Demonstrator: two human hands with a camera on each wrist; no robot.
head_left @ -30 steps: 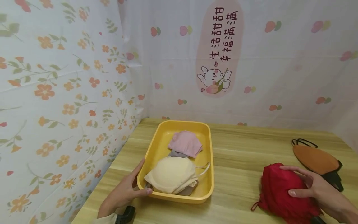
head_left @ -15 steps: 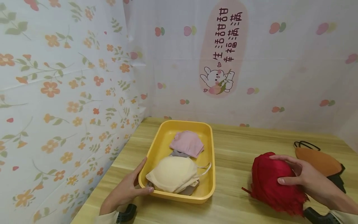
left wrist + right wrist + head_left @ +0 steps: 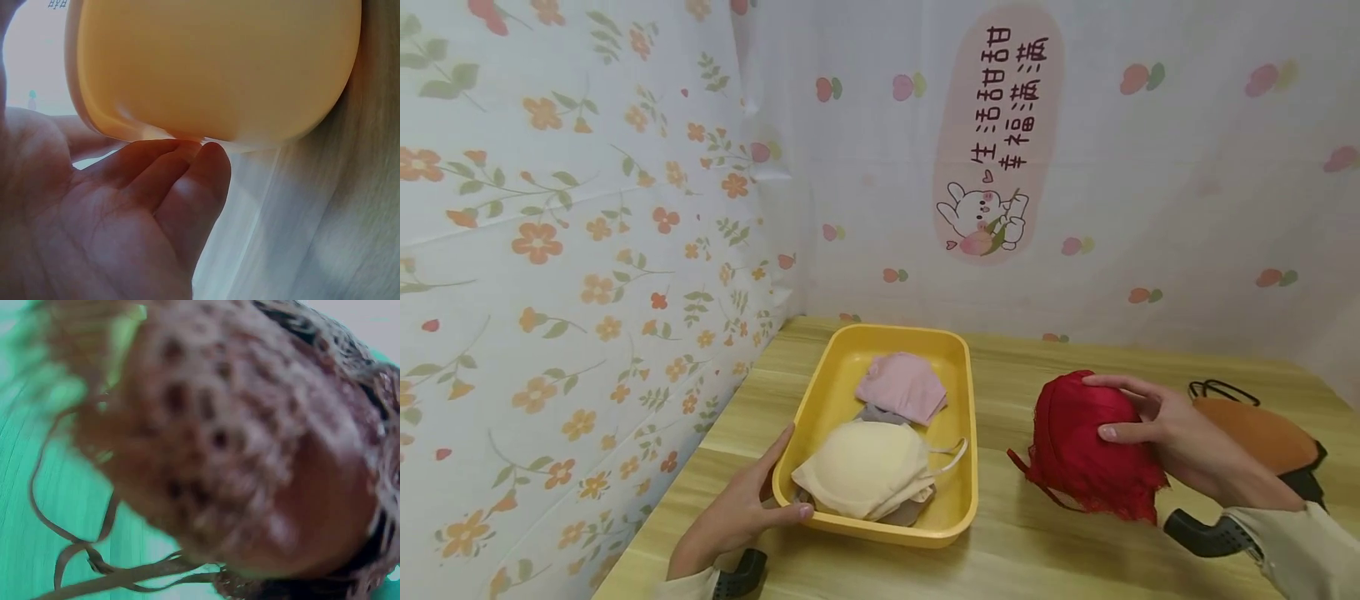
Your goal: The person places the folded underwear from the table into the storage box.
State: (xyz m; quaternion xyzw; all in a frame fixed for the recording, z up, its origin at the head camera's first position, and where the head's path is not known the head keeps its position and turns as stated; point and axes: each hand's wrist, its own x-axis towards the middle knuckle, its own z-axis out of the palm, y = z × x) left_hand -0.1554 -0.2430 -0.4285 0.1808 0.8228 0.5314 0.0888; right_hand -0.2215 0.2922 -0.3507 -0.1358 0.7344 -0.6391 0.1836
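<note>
My left hand (image 3: 737, 517) grips the near left corner of a yellow plastic tray (image 3: 972, 417), its thumb on the rim and the other fingers along the outside wall. In the left wrist view the fingertips meet the tray's outer wall (image 3: 219, 69). A folded red bra (image 3: 1078, 442) with lace edging is held over the table by my right hand (image 3: 1176, 437), thumb and fingers spread on its cups. Lace fills the right wrist view, blurred, with thin straps (image 3: 137, 575) hanging below. In the tray lie a folded cream bra (image 3: 865, 467) and a folded pink garment (image 3: 902, 387).
An orange bra (image 3: 1251, 433) with black trim and straps lies at the right, partly behind my right forearm. Grey fabric (image 3: 880, 414) shows between the garments in the tray. Printed curtains rise along the left and back edges of the wood-grain table (image 3: 1022, 558).
My right hand has carried the red bra left and farther from me, nearer the tray. The left hand keeps its grip on the tray corner.
</note>
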